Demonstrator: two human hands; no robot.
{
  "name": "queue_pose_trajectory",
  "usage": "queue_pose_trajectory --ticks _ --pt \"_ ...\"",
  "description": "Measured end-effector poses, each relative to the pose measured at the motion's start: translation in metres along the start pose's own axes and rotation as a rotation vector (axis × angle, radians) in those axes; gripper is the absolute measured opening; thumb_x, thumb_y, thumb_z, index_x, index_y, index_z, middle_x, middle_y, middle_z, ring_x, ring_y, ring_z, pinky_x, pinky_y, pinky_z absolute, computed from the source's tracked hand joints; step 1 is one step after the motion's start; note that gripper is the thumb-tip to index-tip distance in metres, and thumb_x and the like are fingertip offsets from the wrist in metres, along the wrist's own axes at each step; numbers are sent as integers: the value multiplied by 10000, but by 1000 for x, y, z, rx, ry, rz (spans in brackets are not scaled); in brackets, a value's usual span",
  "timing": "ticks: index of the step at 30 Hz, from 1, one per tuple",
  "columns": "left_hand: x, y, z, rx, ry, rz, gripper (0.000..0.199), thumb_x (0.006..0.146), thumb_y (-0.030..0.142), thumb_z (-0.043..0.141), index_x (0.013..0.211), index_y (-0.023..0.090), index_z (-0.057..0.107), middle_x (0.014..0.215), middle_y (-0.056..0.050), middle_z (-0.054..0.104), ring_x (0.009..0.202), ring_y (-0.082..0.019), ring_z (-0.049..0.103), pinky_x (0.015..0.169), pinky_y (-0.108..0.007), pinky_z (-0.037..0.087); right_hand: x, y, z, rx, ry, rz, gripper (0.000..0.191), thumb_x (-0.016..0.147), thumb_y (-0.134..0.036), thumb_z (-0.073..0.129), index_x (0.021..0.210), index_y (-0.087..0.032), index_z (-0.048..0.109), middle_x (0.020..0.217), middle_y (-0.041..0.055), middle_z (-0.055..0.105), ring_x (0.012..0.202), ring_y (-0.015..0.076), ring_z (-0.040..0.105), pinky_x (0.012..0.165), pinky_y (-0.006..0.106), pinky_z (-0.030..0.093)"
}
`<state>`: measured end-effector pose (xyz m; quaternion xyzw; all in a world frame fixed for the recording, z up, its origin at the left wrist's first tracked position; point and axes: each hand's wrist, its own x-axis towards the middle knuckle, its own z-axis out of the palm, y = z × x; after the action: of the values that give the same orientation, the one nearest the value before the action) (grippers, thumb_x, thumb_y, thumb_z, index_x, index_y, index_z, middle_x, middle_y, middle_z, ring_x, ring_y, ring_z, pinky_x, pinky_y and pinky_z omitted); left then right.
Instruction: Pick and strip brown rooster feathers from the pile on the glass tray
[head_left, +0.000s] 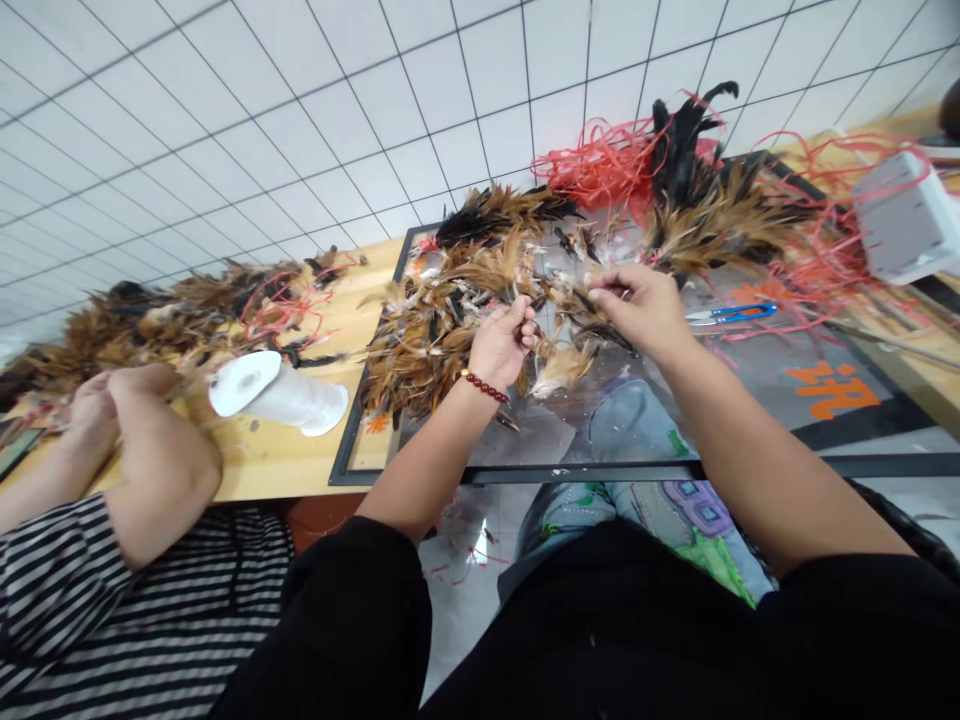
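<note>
Feathers [420, 350] lie beneath the bent left hand [504, 338].

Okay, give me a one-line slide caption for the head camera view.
Two bare hands over brown feathers, with blue-handled snips and tangled red ribbon nearby.

Glossy clear pane [555, 435], smooth pale wood table [255, 455], glossy white tiles [360, 130].
</note>
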<state>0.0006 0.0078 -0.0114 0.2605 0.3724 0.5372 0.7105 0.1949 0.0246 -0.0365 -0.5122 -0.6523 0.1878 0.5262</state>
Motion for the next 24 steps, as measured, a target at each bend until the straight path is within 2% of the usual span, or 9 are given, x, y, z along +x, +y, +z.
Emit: queue_pose_trajectory --ticks 4,6,9,13,18,21,24 --pt "0 1 1 -19 43 17 147 819 200 733 797 140 601 623 59 559 463 1 453 446 -119 335 -8 -6 5 -58 -302 -170 124 806 -238 614 840 -207 730 842 44 714 800 195 624 769 354 460" --pt "-1 1 1 -17 48 16 147 821 199 732 797 141 599 623 61 557 464 4 451 446 -116 334 -11 -4 6 -242 -390 -256 173 815 -194 588 888 -224 741 926 63 721 899 225 616 817 389 422" --pt "-2 2 2 -3 47 5 144 833 201 720 796 143 594 623 61 558 467 7 455 447 -113 339 -15 3 5 -532 -450 -314 225 792 -146 583 915 -241 747 1073 84 708 1048 281 565 858 447 343" --pt "-2 1 3 25 53 -1 174 806 222 750 795 144 595 627 60 566 468 8 458 447 -116 345 -13 8 0 -626 -422 -314 157 798 -157 564 782 -214 709 1032 85 714 1047 293 541 865 460 297" --pt "-3 -2 2 88 40 -64 147 810 206 742 804 134 615 627 47 590 480 -6 493 463 -128 376 -10 -5 -3 -523 -283 -300 205 862 -159 488 909 -218 678 930 77 707 931 259 585 884 450 320" --pt "-4 -4 2 167 29 -98 136 829 189 717 777 119 613 667 8 644 504 -23 538 482 -141 414 -11 -14 -4 -488 -200 -340 223 897 -168 457 927 -235 667 890 60 698 906 249 592 927 465 326" --pt "-5 -5 1 202 -8 -163 125 872 170 658 771 110 615 675 -19 666 517 -38 571 495 -148 446 -11 -20 -4 -488 -182 -395 221 919 -192 453 918 -258 664 872 46 688 921 244 578 971 484 316"
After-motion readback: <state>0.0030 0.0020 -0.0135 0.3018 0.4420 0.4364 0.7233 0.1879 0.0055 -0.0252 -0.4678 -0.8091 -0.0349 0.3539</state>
